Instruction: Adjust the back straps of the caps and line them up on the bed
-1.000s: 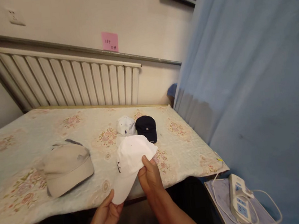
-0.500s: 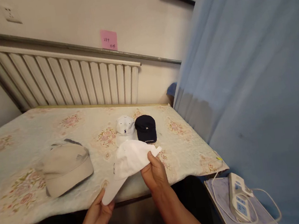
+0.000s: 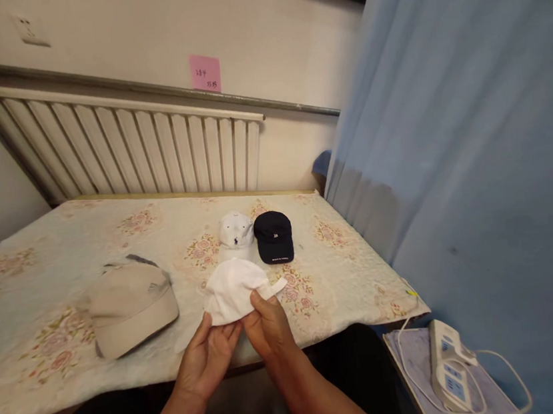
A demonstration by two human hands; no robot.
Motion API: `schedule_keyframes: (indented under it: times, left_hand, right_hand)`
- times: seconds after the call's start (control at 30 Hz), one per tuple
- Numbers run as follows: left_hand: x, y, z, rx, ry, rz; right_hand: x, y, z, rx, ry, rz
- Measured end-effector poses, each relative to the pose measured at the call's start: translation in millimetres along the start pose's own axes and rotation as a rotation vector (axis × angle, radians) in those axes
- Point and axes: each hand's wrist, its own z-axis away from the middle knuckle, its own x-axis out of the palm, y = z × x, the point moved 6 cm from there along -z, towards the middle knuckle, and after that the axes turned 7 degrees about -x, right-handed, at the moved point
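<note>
Both my hands hold a white baseball cap (image 3: 236, 289) above the near edge of the bed. My left hand (image 3: 207, 356) grips its lower edge on the left, thumb on top. With thumb and fingers, my right hand (image 3: 268, 325) pinches the edge at the strap end; the loose strap sticks out to the right. Just beyond lie a second white cap (image 3: 236, 232) with a small dark logo and a black cap (image 3: 274, 235) beside it. A beige cap (image 3: 132, 305) rests to the left, its brim towards me.
The bed has a floral cover (image 3: 142, 220). Behind it are a radiator (image 3: 148, 149) and a wall with a pink note (image 3: 205, 73). A blue curtain (image 3: 465, 143) hangs on the right. A power strip (image 3: 448, 367) with cables lies on a small side table (image 3: 413, 358).
My left hand has moved from the brim's tip up to the cap's lower edge, nearer my right hand. The cap has turned and shifted slightly, its brim now mostly hidden.
</note>
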Motion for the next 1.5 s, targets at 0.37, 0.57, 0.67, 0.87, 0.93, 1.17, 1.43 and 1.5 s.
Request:
schedule_keyframes:
  times: [0.37, 0.57, 0.67, 0.87, 0.93, 1.17, 1.43, 1.5]
  left_hand:
    - [-6.0, 8.9, -15.1, 0.017, -0.149, 0.225]
    - [-13.2, 8.2, -8.8, -0.021, -0.113, 0.258]
    - [-14.8, 9.0, -5.8, -0.006, -0.075, 0.235]
    - [-12.8, 7.8, -1.2, -0.021, -0.06, 0.188]
    - [-12.3, 7.7, -0.1, -0.035, -0.081, 0.19]
    - [-15.4, 6.1, 4.6, -0.042, -0.109, 0.184]
    - [-18.9, 3.4, 8.8, -0.068, -0.053, 0.2]
    - [-19.4, 3.5, 9.3, -0.07, -0.048, 0.202]
  right_hand:
    - [-18.0, 7.0, 11.4, 0.105, 0.068, -0.087]
    - [-26.7, 8.5, 9.3, 0.124, 0.09, -0.141]
    - [-25.6, 1.6, 7.9, 0.092, 0.091, -0.142]
    - [-19.8, -8.9, 11.5, 0.09, 0.08, -0.107]
    - [-19.5, -10.2, 13.5, 0.096, 0.089, -0.104]
    - [-19.8, -8.2, 17.9, 0.164, 0.17, -0.157]
    - [-21.5, -5.1, 20.6, 0.229, 0.288, -0.183]
    - [-22.9, -4.7, 21.2, 0.228, 0.309, -0.176]
